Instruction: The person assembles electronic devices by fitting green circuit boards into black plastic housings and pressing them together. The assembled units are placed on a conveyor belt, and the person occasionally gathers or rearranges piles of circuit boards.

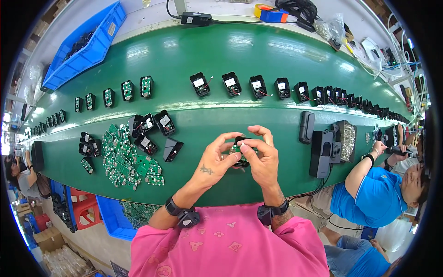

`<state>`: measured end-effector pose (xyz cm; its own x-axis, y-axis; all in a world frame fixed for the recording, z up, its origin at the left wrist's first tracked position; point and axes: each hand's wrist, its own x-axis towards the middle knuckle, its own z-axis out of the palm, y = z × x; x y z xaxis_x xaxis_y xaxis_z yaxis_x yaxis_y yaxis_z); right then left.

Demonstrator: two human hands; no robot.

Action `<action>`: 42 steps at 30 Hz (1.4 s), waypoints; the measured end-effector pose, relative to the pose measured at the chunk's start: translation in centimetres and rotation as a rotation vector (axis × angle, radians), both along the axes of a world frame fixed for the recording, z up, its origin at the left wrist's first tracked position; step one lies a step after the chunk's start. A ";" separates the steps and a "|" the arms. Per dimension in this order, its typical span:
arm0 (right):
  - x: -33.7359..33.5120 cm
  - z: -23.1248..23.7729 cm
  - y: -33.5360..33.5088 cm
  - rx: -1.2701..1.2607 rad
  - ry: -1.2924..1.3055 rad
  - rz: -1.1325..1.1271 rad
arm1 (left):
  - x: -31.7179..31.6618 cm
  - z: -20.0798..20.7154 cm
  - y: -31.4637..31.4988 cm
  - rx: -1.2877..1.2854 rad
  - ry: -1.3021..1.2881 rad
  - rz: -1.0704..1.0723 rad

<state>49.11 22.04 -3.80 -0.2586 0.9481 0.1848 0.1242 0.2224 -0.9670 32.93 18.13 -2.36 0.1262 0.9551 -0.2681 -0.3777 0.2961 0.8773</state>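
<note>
In front of my chest, both hands are closed round a small black plastic housing with a green circuit board (238, 150) at its opening. My left hand (216, 154) grips it from the left side. My right hand (262, 154) holds it from the right, thumb and fingers bent over the top near a small white piece, perhaps a connector. Fingers hide most of the housing. Left of my hands lies a heap of green circuit boards (122, 159). Beside the heap sit several black housings (146, 144) with wires, and an angled black piece (173, 149).
A row of open black housings (231, 84) runs across the green table (184, 51); those at left (146, 87) show green boards. To the right stand a dark grey device (322, 154) and a tray of small metal parts (347, 138). A co-worker in blue (374, 196) sits at right.
</note>
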 end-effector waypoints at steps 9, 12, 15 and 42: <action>-2.2 1.4 -1.0 0.401 -0.328 -0.254 | 0.9 -0.2 0.1 0.276 0.350 0.306; -2.8 2.5 -0.3 0.472 -0.233 -0.199 | 0.4 0.4 0.1 0.344 0.496 0.369; -2.3 3.5 -0.1 0.310 -0.285 -0.055 | 0.0 0.8 0.0 0.401 0.567 0.404; -2.6 1.0 -0.1 0.233 -0.412 0.003 | -1.7 -1.8 0.5 0.424 0.683 0.261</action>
<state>46.48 21.98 -2.84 -0.3581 0.8927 0.2736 0.4864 0.4285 -0.7615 31.23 18.67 -4.16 -0.1723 0.9680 0.1825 0.2656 -0.1327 0.9549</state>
